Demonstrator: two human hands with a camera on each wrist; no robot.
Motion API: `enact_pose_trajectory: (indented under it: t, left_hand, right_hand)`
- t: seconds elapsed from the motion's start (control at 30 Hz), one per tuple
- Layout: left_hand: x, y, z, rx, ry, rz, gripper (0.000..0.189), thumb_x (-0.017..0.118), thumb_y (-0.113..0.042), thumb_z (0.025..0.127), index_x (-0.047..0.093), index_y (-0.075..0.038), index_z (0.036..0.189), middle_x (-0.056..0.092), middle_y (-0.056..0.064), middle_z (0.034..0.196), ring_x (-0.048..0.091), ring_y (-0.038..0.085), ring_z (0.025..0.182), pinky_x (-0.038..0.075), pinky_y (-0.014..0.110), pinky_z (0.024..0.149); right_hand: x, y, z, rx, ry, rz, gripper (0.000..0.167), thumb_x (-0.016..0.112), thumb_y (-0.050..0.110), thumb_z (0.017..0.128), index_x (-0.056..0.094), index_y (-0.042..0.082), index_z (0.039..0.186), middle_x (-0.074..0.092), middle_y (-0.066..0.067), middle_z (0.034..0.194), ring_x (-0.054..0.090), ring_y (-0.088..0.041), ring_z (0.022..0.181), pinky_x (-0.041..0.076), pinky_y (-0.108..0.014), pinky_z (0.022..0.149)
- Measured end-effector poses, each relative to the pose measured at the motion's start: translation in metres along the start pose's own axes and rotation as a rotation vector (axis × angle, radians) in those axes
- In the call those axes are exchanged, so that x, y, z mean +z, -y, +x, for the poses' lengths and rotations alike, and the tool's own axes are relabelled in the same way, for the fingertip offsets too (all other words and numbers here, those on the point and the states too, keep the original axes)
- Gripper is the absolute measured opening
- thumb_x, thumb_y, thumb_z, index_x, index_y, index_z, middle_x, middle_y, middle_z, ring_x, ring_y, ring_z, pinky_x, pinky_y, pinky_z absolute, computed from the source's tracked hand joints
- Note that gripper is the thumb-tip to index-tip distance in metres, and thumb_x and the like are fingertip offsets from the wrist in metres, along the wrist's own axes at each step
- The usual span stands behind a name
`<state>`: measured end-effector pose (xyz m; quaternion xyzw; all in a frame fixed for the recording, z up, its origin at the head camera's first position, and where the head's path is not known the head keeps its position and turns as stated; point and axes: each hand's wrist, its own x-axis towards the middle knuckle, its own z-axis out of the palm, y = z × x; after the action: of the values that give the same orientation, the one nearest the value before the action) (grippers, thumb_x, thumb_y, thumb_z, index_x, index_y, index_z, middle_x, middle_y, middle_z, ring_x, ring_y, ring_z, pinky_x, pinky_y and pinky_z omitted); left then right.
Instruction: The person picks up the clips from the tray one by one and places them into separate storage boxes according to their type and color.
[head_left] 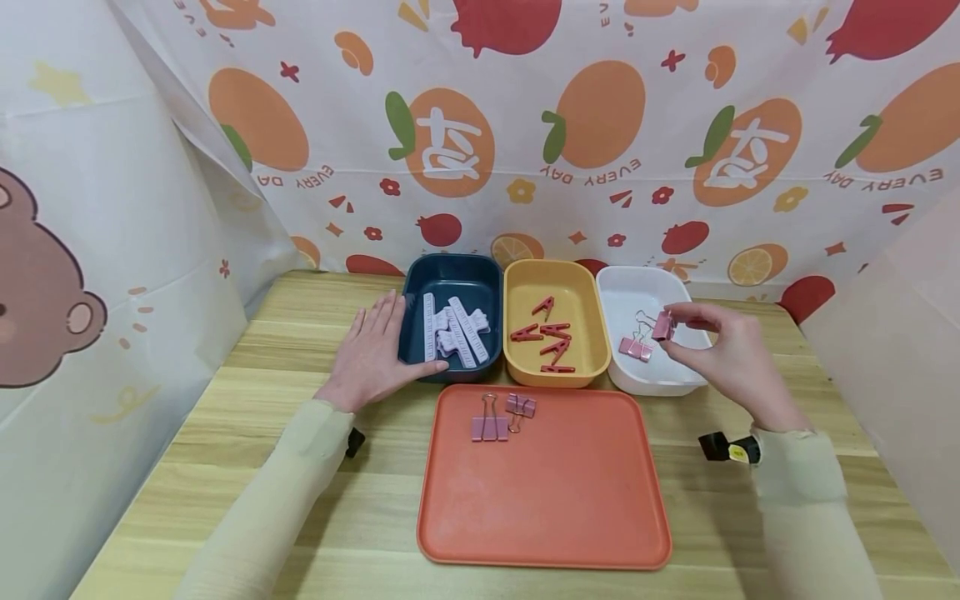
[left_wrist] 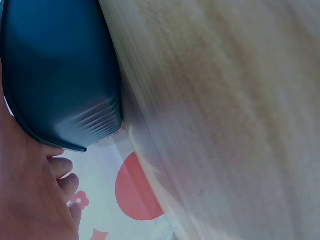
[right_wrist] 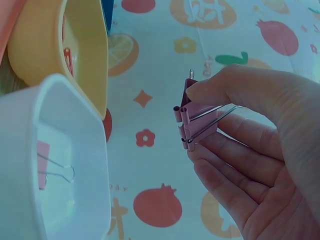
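My right hand (head_left: 731, 358) pinches a pink binder clip (head_left: 663, 326) between thumb and fingers over the right side of the white bin (head_left: 697, 340). In the right wrist view this binder clip (right_wrist: 200, 119) shows its wire handles toward the palm. Another pink binder clip (head_left: 636, 348) lies inside the white bin. My left hand (head_left: 367, 354) rests with straight fingers against the left rim of the dark blue bin (head_left: 457, 265); its thumb reaches over the near rim. Several white clips (head_left: 467, 329) lie in that bin.
Between these bins stands a yellow bin (head_left: 555, 275) with several red clips (head_left: 555, 330). In front, an orange-red tray (head_left: 543, 500) bears two pink binder clips, a larger one (head_left: 490, 428) and a smaller one (head_left: 521, 405). A printed cloth (head_left: 525, 192) hangs behind the wooden table (head_left: 360, 500).
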<state>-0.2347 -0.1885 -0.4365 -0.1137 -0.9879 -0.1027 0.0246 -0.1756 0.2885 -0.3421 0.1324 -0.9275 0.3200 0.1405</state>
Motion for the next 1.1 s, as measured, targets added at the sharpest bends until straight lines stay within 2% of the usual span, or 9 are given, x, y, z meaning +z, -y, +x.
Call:
enact_pose_trajectory:
  t: [0.1, 0.2, 0.23, 0.47, 0.73, 0.87, 0.93, 1.0, 1.1]
  left_hand:
    - [0.000, 0.000, 0.000, 0.001, -0.003, -0.003, 0.135, 0.049, -0.095, 0.072, 0.010, -0.002, 0.163, 0.009, 0.020, 0.168, 0.007, 0.036, 0.153, 0.000, 0.052, 0.123]
    - [0.000, 0.000, 0.000, 0.004, -0.008, -0.009, 0.134, 0.049, -0.094, 0.072, 0.011, -0.002, 0.163, 0.010, 0.020, 0.168, 0.007, 0.036, 0.154, -0.001, 0.051, 0.123]
    - [0.000, 0.000, 0.000, 0.004, -0.009, -0.009, 0.134, 0.049, -0.094, 0.072, 0.011, -0.002, 0.163, 0.010, 0.020, 0.168, 0.007, 0.036, 0.154, -0.001, 0.051, 0.123]
    - [-0.001, 0.000, 0.000, 0.002, 0.002, -0.006, 0.135, 0.048, -0.095, 0.072, 0.009, -0.002, 0.163, 0.009, 0.020, 0.168, 0.006, 0.036, 0.154, -0.002, 0.051, 0.122]
    - [-0.001, 0.000, 0.000, -0.001, 0.002, -0.005, 0.136, 0.048, -0.095, 0.071, 0.010, -0.003, 0.163, 0.009, 0.019, 0.168, 0.007, 0.036, 0.154, 0.000, 0.052, 0.122]
    - [0.000, 0.000, 0.000, 0.002, 0.000, -0.003, 0.136, 0.048, -0.096, 0.072, 0.009, -0.003, 0.163, 0.009, 0.020, 0.168, 0.008, 0.037, 0.153, 0.000, 0.053, 0.122]
    - [0.000, 0.000, 0.000, 0.004, -0.004, -0.002, 0.136, 0.048, -0.095, 0.072, 0.009, -0.002, 0.163, 0.009, 0.020, 0.168, 0.009, 0.038, 0.153, 0.001, 0.053, 0.122]
    - [0.000, 0.000, 0.000, 0.004, -0.005, -0.002, 0.136, 0.048, -0.095, 0.072, 0.009, -0.002, 0.163, 0.010, 0.020, 0.168, 0.009, 0.038, 0.153, 0.002, 0.054, 0.122]
    - [-0.001, 0.000, 0.000, 0.002, -0.005, -0.001, 0.136, 0.048, -0.095, 0.071, 0.010, -0.002, 0.163, 0.010, 0.020, 0.168, 0.009, 0.038, 0.153, 0.003, 0.055, 0.122]
  right_hand:
    - [-0.004, -0.004, 0.002, 0.032, 0.001, -0.015, 0.045, 0.088, 0.013, 0.082, 0.072, 0.005, 0.124, 0.073, -0.012, 0.110, 0.067, -0.032, 0.104, 0.054, -0.035, 0.094]
    - [-0.008, -0.008, 0.003, 0.055, 0.007, -0.019, 0.046, 0.087, 0.012, 0.083, 0.070, 0.004, 0.125, 0.072, -0.015, 0.111, 0.065, -0.035, 0.106, 0.051, -0.058, 0.094]
    - [-0.009, -0.009, 0.004, 0.060, 0.008, -0.019, 0.046, 0.086, 0.012, 0.083, 0.070, 0.003, 0.125, 0.072, -0.016, 0.111, 0.065, -0.035, 0.107, 0.050, -0.060, 0.094]
    - [-0.013, -0.021, 0.009, 0.109, 0.025, -0.037, 0.044, 0.086, 0.016, 0.085, 0.070, 0.007, 0.125, 0.073, -0.012, 0.110, 0.065, -0.032, 0.108, 0.053, -0.049, 0.094]
    - [-0.012, -0.038, 0.016, 0.154, 0.068, -0.028, 0.044, 0.083, 0.017, 0.087, 0.069, 0.004, 0.127, 0.071, -0.017, 0.114, 0.063, -0.038, 0.110, 0.051, -0.058, 0.095]
    - [-0.008, -0.048, 0.020, 0.184, 0.099, -0.037, 0.041, 0.083, 0.017, 0.088, 0.070, 0.005, 0.125, 0.071, -0.016, 0.113, 0.064, -0.037, 0.109, 0.056, -0.028, 0.087]
    - [-0.006, -0.053, 0.022, 0.204, 0.115, -0.032, 0.040, 0.082, 0.017, 0.088, 0.071, 0.005, 0.124, 0.071, -0.016, 0.113, 0.064, -0.037, 0.108, 0.053, -0.020, 0.083]
    - [-0.004, -0.059, 0.023, 0.221, 0.128, -0.031, 0.039, 0.081, 0.018, 0.089, 0.070, 0.004, 0.124, 0.071, -0.016, 0.112, 0.064, -0.036, 0.107, 0.054, -0.024, 0.084]
    - [0.001, -0.066, 0.026, 0.239, 0.139, -0.048, 0.041, 0.080, 0.020, 0.090, 0.069, 0.002, 0.125, 0.071, -0.017, 0.112, 0.063, -0.035, 0.104, 0.057, -0.042, 0.087]
